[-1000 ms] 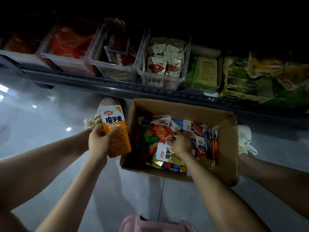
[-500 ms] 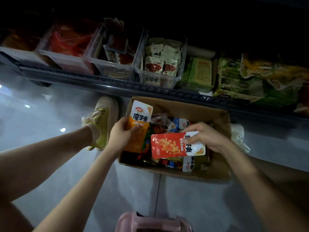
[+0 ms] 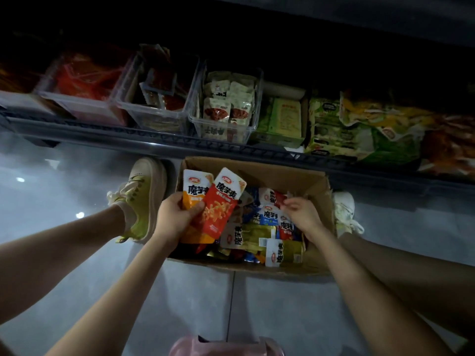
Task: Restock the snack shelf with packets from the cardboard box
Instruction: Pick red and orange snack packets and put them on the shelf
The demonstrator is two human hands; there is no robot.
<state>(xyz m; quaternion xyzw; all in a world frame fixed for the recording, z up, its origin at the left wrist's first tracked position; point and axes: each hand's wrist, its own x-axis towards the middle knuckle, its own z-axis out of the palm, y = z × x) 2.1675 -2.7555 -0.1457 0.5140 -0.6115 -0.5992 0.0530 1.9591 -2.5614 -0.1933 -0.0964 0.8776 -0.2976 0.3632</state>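
Note:
A cardboard box [image 3: 285, 176] full of mixed snack packets stands open on the floor below the snack shelf [image 3: 180, 147]. My left hand [image 3: 174, 217] holds two packets fanned over the box's left side: an orange packet [image 3: 194, 191] behind and a red packet [image 3: 221, 209] in front. My right hand [image 3: 300, 214] reaches into the box's right half, its fingertips on the red-and-white packets [image 3: 272, 196] there; whether it pinches one is unclear. Blue, yellow and white packets fill the remainder of the box.
The shelf holds clear plastic bins [image 3: 226, 109] of snack packets, a green carton [image 3: 285, 119] and large green bags [image 3: 359, 129]. A yellow shoe [image 3: 141, 199] sits left of the box, a white shoe [image 3: 344, 209] right. A pink stool [image 3: 226, 346] is at the bottom edge.
The red packet went from my right hand to my left, which now holds it in front of the orange one. My right hand went back into the box.

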